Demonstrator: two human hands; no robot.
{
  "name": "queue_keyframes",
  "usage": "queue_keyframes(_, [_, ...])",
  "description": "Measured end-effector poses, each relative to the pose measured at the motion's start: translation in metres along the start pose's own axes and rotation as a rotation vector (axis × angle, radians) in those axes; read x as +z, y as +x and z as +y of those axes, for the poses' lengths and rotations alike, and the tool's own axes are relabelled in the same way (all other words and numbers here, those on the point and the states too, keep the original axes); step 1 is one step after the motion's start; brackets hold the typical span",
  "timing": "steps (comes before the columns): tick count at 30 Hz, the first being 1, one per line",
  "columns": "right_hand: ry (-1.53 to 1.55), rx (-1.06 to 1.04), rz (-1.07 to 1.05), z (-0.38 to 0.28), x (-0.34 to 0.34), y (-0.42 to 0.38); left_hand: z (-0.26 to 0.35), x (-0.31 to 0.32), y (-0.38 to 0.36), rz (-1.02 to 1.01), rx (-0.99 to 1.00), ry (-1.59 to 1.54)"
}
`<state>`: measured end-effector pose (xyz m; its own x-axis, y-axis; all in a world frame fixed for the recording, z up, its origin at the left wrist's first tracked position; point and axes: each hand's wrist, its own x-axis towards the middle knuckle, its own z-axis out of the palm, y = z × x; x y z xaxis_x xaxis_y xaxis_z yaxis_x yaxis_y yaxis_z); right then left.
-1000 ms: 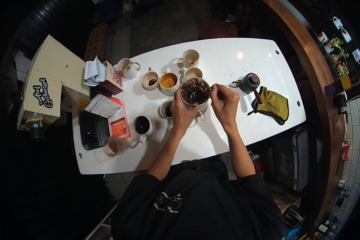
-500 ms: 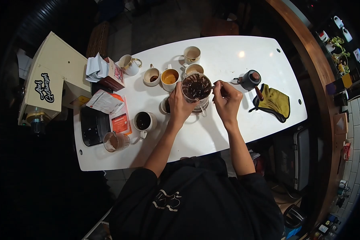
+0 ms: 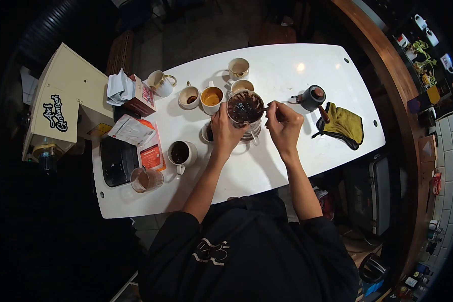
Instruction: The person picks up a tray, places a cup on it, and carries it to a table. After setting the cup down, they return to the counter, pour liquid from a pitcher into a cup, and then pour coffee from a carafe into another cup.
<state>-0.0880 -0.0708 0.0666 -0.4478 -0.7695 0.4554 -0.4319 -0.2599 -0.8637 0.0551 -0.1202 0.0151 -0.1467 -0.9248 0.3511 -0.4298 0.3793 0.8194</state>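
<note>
My left hand point(image 3: 227, 132) is wrapped around the near left side of a coffee dripper point(image 3: 245, 107) with dark, wet coffee grounds inside. A clear glass server point(image 3: 254, 135) with a handle shows below the dripper, partly hidden. My right hand point(image 3: 286, 125) pinches the thin handle of what looks like a spoon point(image 3: 265, 109) at the dripper's right rim; its far end is lost in the dark grounds. Close behind the dripper sits a cup point(image 3: 242, 85), and another cup with dark contents point(image 3: 207, 132) peeks out beside my left hand.
Several cups stand to the left, including one of black coffee point(image 3: 179, 152) and one with orange-brown residue point(image 3: 212, 96). Coffee bags point(image 3: 132, 130), a glass point(image 3: 146, 179) and a black scale point(image 3: 117, 160) lie near the grinder point(image 3: 68, 100). Rightward are a dark kettle point(image 3: 313, 97) and yellow-green cloth point(image 3: 346, 127).
The view has shifted slightly. Both hands keep their holds on the dripper and the spoon, with little visible movement.
</note>
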Motion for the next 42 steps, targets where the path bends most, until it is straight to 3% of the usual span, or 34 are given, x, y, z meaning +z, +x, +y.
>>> queue_keyframes(8, [-0.025,0.003,-0.046,0.002,-0.001,-0.001,0.0,0.0,-0.001,0.008,0.028,0.018])
queue_keyframes(14, [-0.013,-0.007,0.036,-0.003,0.001,-0.003,-0.002,0.001,-0.001,0.005,0.021,0.017])
queue_keyframes(17, [-0.015,0.016,-0.044,-0.003,-0.001,-0.003,-0.002,0.001,0.0,0.021,0.029,0.012])
queue_keyframes(20, [-0.03,-0.03,0.03,-0.005,0.0,-0.003,-0.003,0.001,0.0,0.023,0.024,-0.017])
queue_keyframes(23, [-0.019,0.024,-0.057,-0.002,-0.001,-0.003,-0.006,0.002,0.001,0.029,0.071,-0.002])
queue_keyframes(26, [-0.015,0.006,0.035,0.0,0.0,-0.002,-0.007,0.003,0.002,0.045,0.119,0.044])
queue_keyframes(28, [-0.051,0.033,-0.072,0.002,-0.002,-0.003,-0.004,0.002,0.002,0.053,0.122,0.042])
queue_keyframes(31, [0.005,-0.029,0.014,-0.005,0.0,-0.004,-0.007,0.003,0.001,0.045,0.122,0.024])
queue_keyframes(42, [-0.041,-0.042,-0.065,-0.005,-0.001,-0.003,-0.011,0.004,0.001,0.06,0.128,0.035])
